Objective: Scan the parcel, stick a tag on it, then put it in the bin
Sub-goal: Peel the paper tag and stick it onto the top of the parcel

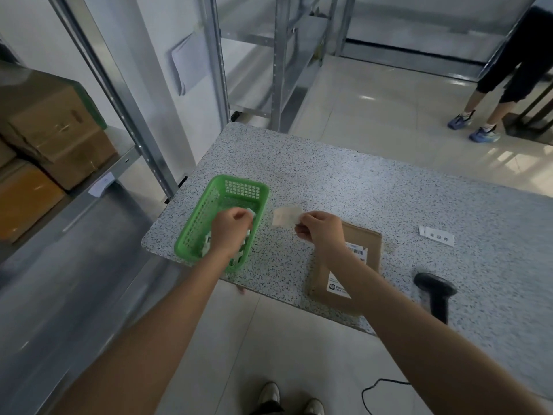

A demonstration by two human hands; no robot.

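A flat brown parcel (363, 244) with a white barcode label lies near the table's front edge, partly under my right forearm. My right hand (320, 230) pinches a pale paper tag (285, 216) just left of the parcel's far corner. My left hand (232, 227) is inside the green plastic basket (206, 205), its fingers closed on a small white paper piece (250, 211). More white slips lie in the basket beneath that hand. A black handheld scanner (435, 290) rests on the table to the right of the parcel.
The speckled grey table (374, 187) carries a white printed label (437, 235) at the right. Metal shelving with cardboard boxes (51, 139) stands on the left. Another person's legs (484, 115) are on the floor beyond the table. The scanner cable (380, 387) trails on the floor.
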